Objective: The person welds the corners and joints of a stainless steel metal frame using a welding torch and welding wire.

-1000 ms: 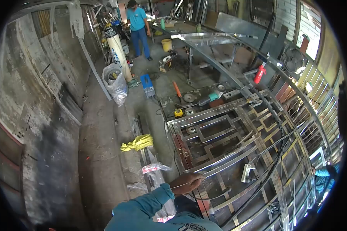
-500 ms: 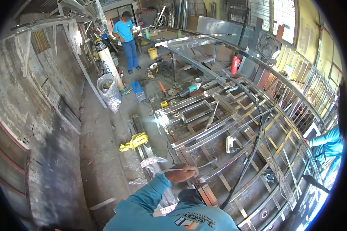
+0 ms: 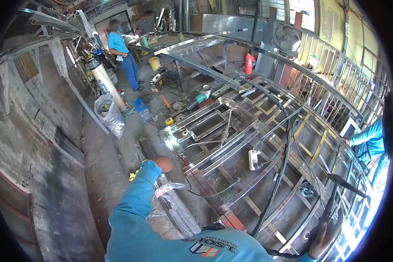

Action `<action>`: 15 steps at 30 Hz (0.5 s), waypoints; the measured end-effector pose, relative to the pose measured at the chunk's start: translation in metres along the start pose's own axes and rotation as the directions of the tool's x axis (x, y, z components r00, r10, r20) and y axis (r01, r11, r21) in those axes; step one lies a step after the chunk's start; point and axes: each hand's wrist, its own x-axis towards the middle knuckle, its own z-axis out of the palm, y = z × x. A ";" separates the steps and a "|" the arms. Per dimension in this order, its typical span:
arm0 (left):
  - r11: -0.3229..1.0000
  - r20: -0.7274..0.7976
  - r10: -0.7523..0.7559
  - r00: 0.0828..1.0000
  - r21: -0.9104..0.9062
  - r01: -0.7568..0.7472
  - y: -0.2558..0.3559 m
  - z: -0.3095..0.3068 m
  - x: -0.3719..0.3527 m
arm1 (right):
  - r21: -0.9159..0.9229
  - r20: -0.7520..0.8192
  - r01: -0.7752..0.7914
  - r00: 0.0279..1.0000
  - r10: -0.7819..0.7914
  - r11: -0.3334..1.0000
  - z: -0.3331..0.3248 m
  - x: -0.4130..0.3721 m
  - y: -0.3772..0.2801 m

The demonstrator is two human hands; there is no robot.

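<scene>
My left hand (image 3: 163, 164) reaches over bundled metal tubes, right at a yellow cloth or glove (image 3: 135, 174); its fingers are hidden behind the back of the hand. Plastic wrap (image 3: 179, 214) with a red-marked label covers the near tubes. On the right, my right hand (image 3: 326, 232) has its fingers around the stem of a dark T-shaped tool (image 3: 347, 185), which looks like a hammer. The tool overlaps the large welded metal frame (image 3: 231, 153) in this view. A thin cable (image 3: 209, 194) runs across the frame's left edge, right of my left hand.
A white power outlet box (image 3: 253, 160), black cables (image 3: 278, 185) and an angle grinder (image 3: 199, 98) lie on the frame. A person in blue (image 3: 122, 50) stands at the back; another person's sleeve (image 3: 367, 135) shows at right. A gas cylinder (image 3: 105, 83) leans near a plastic bag (image 3: 109, 114).
My left hand has left the frame's edge and the cable there, moving up and left to the yellow cloth. My right hand has come into view at the lower right with the dark tool.
</scene>
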 end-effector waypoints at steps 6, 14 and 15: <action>0.994 -0.286 -0.102 0.953 0.005 0.108 0.021 0.006 -0.001 | -0.092 0.012 0.053 0.999 -0.052 0.994 -0.021 -0.020 -0.023; 0.955 -0.377 0.014 0.926 -0.268 -0.123 0.110 0.041 -0.085 | 0.100 0.284 -0.035 0.959 0.006 0.994 -0.039 -0.038 -0.041; 0.940 -0.347 0.007 0.938 -0.318 -0.125 0.129 0.026 -0.103 | 0.126 0.367 -0.089 0.929 0.037 0.988 -0.038 -0.037 -0.026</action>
